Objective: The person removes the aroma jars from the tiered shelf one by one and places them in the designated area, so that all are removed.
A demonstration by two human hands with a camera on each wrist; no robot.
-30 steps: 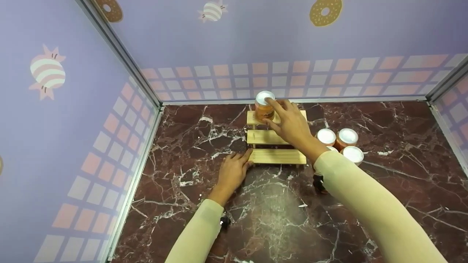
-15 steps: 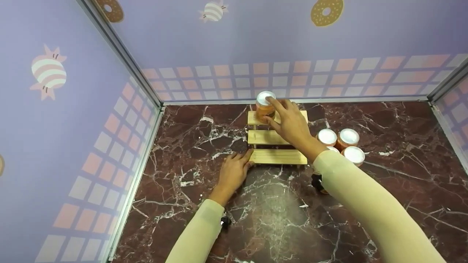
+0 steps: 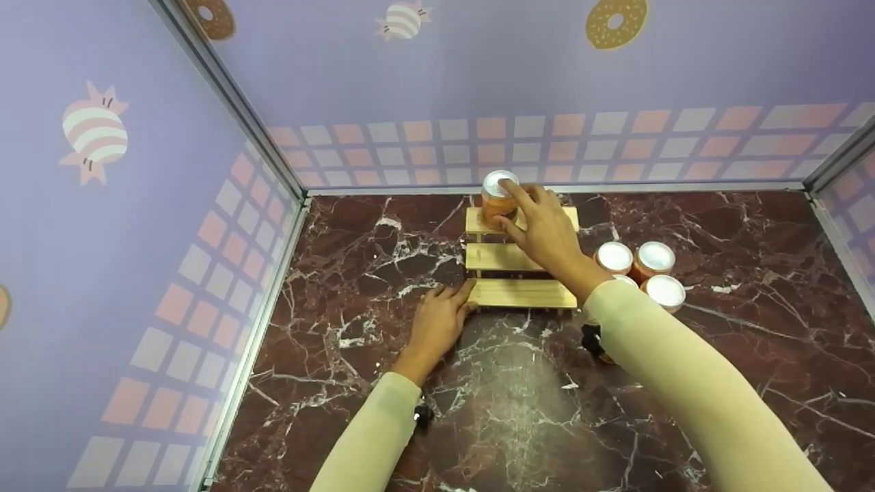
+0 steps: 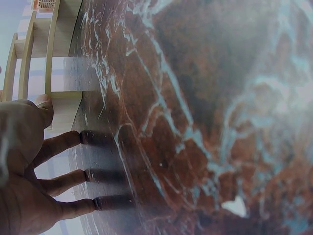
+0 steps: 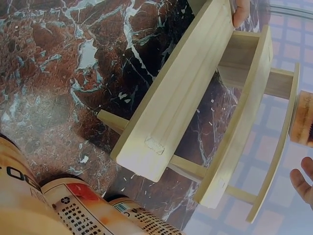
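Note:
A three-step wooden rack [image 3: 523, 292] stands on the marbled table. On the left of its top step is an orange can [image 3: 497, 208] with a white top. My right hand [image 3: 547, 232] reaches over the rack, its index fingertip on the can's top. In the right wrist view, a gap shows between the thumb [image 5: 299, 183] and the can's side. My left hand [image 3: 437, 320] is at the rack's front left corner, touching the bottom step's end. The left wrist view shows its fingers [image 4: 61, 145] spread, their tips on the table.
Several similar cans [image 3: 654, 257] stand grouped right of the rack, partly hidden by the right sleeve [image 3: 656, 342]. Their printed labels show in the right wrist view. A patterned back wall [image 3: 437, 82] rises just behind the rack, with a side wall [image 3: 171, 205] at left.
Both hands, the rack and the can hold their places relative to each other. The whole head view has shifted slightly.

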